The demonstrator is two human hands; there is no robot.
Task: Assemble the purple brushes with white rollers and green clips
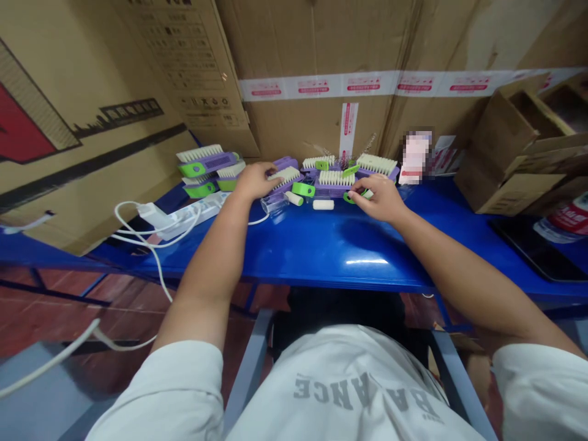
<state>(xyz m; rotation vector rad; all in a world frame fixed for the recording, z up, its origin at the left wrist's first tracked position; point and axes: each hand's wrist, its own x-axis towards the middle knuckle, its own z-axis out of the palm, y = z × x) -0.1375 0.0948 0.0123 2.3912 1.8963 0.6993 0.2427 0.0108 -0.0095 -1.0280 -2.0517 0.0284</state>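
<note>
At the far left a tall printed carton (138, 116) stands beside a white power strip (184, 220), its cables trailing over the blue surface (312, 257) edge. Just beyond the strip, brushes (206, 160) with purple bodies and green end pieces lie stacked.

The left hand (257, 182) rests over a slanting brush (287, 176), thumb toward its pale bristles; its right end points away from the person. Whether these fingers grip it cannot be told.

Just below lie a clear plastic piece (275, 205) and a white-and-green cylinder (294, 198). Between the hands, a plain white cylinder (323, 204) lies with its long axis left to right, somewhat nearer the right hand's fingers and to their left. Behind it a middle brush (337, 177) runs crosswise, blocking the way farther back.

The right hand (381, 196) has its fingers bent in, apparently closed on a small white-and-green piece (367, 194), in front of a right-hand brush (377, 164). Beyond come a propped, blurred-out pinkish object (416, 157), an open small carton (496, 147), a dark flat device (528, 245) and a bottle (567, 223).
</note>
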